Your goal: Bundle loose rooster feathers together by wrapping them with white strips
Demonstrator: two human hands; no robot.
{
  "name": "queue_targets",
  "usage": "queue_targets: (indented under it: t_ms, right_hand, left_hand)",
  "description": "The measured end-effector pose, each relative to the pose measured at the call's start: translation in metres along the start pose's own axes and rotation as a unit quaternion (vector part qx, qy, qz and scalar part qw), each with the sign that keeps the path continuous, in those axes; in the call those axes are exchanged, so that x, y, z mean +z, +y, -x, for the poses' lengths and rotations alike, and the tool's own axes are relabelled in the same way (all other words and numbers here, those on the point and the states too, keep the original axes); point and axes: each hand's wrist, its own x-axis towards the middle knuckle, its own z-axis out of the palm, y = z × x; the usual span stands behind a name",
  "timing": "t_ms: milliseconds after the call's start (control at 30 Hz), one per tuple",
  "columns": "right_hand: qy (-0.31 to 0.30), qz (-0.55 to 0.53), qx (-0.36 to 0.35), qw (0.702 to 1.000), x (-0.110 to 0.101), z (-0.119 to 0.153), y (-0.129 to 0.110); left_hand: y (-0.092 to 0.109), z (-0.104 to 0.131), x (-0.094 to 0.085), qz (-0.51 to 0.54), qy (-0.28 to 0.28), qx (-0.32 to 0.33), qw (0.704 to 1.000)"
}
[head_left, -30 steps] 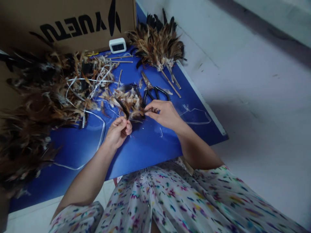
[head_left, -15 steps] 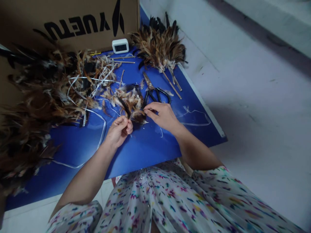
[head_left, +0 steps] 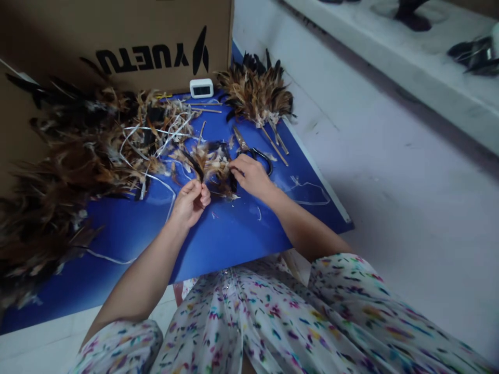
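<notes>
My left hand point(head_left: 191, 202) is closed in a pinch around the base of a dark feather point(head_left: 194, 163), which points up and away from me. Just beyond it lies a small loose pile of brown, cream and black feathers point(head_left: 212, 165) on the blue table point(head_left: 230, 234). My right hand point(head_left: 249, 175) reaches the right edge of that pile with its thumb and fingers drawn together among the feathers; what is between the fingertips is hidden. Behind the right hand lie scissors point(head_left: 241, 139) with black handles, partly covered by it.
A large heap of feathers point(head_left: 101, 150) covers the table's left side, with white plastic string point(head_left: 159, 182) across it. A feather bundle on sticks point(head_left: 259, 91) lies at the back right. A small white digital clock point(head_left: 201, 88) stands before a cardboard box point(head_left: 156, 31). A wall point(head_left: 374, 182) borders the right.
The view has tilted up, showing more of the ledge on the right. My right hand has moved slightly at the pile's edge; my left keeps its pinch on the dark feather.
</notes>
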Motion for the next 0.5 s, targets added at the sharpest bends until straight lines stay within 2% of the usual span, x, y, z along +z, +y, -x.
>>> queue_targets:
  t_ms: [133,233,367,500]
  right_hand:
    - [-0.059,0.127,-0.051,0.989,0.003,-0.015,0.000]
    - [-0.085,0.184,-0.065,0.977,0.006,-0.020,0.001]
    - [-0.086,0.200,-0.060,0.974,0.007,-0.020,0.004]
    - [-0.068,0.169,-0.052,0.982,0.002,-0.018,0.006]
  left_hand:
    - [-0.001,-0.002,-0.002,0.002,0.000,0.002,1.000]
    - [-0.001,-0.003,-0.004,0.006,-0.008,0.007,1.000]
    - [-0.002,-0.004,-0.004,0.011,-0.009,0.007,1.000]
    - [-0.001,-0.004,-0.003,0.010,0.004,-0.001,1.000]
